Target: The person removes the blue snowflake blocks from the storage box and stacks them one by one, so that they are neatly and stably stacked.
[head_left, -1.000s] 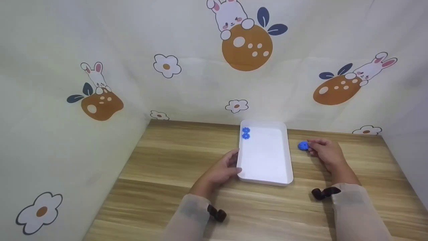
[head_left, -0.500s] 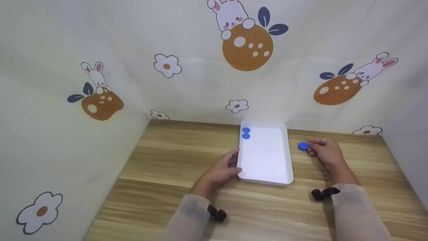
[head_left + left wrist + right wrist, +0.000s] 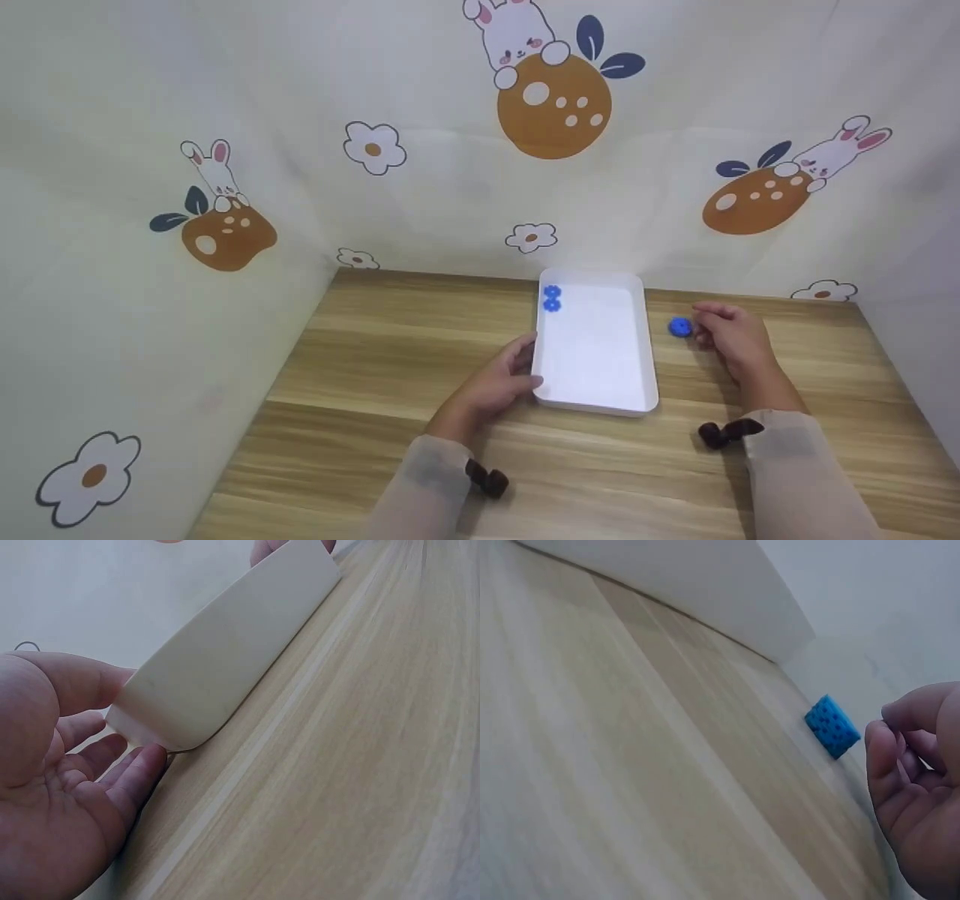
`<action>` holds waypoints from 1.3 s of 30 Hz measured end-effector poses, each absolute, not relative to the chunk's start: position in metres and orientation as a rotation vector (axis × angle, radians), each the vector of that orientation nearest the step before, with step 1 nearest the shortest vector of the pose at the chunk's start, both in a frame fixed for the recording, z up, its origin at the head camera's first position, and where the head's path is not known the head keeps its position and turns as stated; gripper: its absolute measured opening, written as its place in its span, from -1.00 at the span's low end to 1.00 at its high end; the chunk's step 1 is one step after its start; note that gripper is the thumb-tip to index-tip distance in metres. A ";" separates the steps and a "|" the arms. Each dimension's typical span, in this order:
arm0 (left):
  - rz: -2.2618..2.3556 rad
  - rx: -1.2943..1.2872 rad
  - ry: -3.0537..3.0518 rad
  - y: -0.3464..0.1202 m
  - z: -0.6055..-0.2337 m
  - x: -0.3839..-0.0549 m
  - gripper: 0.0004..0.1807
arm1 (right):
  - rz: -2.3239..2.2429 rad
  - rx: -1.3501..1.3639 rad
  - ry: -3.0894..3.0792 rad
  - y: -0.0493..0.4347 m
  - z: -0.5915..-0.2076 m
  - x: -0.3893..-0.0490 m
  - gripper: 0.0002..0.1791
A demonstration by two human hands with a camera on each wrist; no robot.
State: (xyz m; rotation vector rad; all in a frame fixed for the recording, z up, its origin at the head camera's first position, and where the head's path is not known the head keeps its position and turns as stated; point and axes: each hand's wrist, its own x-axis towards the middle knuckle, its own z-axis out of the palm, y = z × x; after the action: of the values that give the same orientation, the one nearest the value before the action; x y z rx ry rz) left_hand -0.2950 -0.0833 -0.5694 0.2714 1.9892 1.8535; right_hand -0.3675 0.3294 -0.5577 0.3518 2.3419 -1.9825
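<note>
My left hand [image 3: 496,381] holds the left side of a white rectangular tray [image 3: 649,360], thumb at the rim. In the left wrist view its fingers curl at the corner of the tray [image 3: 217,652]. Two small blue flower-shaped pieces [image 3: 552,305] lie in the tray's far left corner. To the right of the tray, a short stack of blue flower-shaped pieces [image 3: 680,327] stands on the table. My right hand [image 3: 733,341] is just right of it, fingers loosely curled. The right wrist view shows a small gap between the fingertips and the blue stack [image 3: 832,727].
The wood-grain table [image 3: 375,375] meets a pale curtain [image 3: 435,202] printed with rabbits and flowers at the back and sides. Dark devices are strapped at both wrists, such as the right wrist device [image 3: 731,433].
My right fingertips have come away from the blue stack and shifted slightly up and right. The stack stays where it was. The left hand and tray have not moved.
</note>
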 end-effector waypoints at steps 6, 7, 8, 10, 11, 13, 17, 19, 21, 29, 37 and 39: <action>1.857 0.269 1.983 -0.083 -0.569 -0.295 -0.13 | -2.049 0.318 2.225 0.316 -0.537 -0.366 -0.85; 1.856 0.267 1.983 -0.083 -0.569 -0.295 -0.14 | -2.075 0.306 2.201 0.313 -0.533 -0.366 -0.87; 1.857 0.270 1.984 -0.083 -0.570 -0.296 -0.14 | -2.099 0.288 2.180 0.309 -0.530 -0.365 -0.88; 1.859 0.272 1.983 -0.084 -0.570 -0.296 -0.15 | -2.151 0.247 2.125 0.301 -0.525 -0.364 -0.92; 1.860 0.273 1.983 -0.084 -0.570 -0.296 -0.15 | -2.180 0.226 2.097 0.297 -0.523 -0.365 -0.93; 1.860 0.273 1.981 -0.084 -0.571 -0.296 -0.15 | -2.204 0.185 2.072 0.288 -0.520 -0.365 -0.94; 1.853 0.275 1.982 -0.084 -0.570 -0.296 -0.14 | -2.175 0.142 2.107 0.268 -0.513 -0.367 -0.91; 1.843 0.276 1.997 -0.085 -0.570 -0.295 -0.14 | -2.143 0.130 2.135 0.257 -0.509 -0.369 -0.89; 1.837 0.276 2.010 -0.085 -0.570 -0.296 -0.14 | -2.111 0.102 2.163 0.247 -0.506 -0.373 -0.85; 1.864 0.269 1.972 -0.084 -0.570 -0.296 -0.13 | -1.983 0.015 2.204 0.207 -0.499 -0.395 -0.60; 1.874 0.276 1.961 -0.083 -0.570 -0.295 -0.12 | -1.908 0.032 2.228 0.175 -0.506 -0.420 -0.52; 1.868 0.280 1.973 -0.082 -0.570 -0.295 -0.11 | -1.913 0.037 2.231 0.170 -0.509 -0.424 -0.54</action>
State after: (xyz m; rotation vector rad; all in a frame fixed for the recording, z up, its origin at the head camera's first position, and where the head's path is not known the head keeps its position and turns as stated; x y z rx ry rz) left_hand -0.2950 -0.0822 -0.5702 0.2804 1.9735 1.8679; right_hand -0.4239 0.1696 -0.5087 0.0370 2.2313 -1.9127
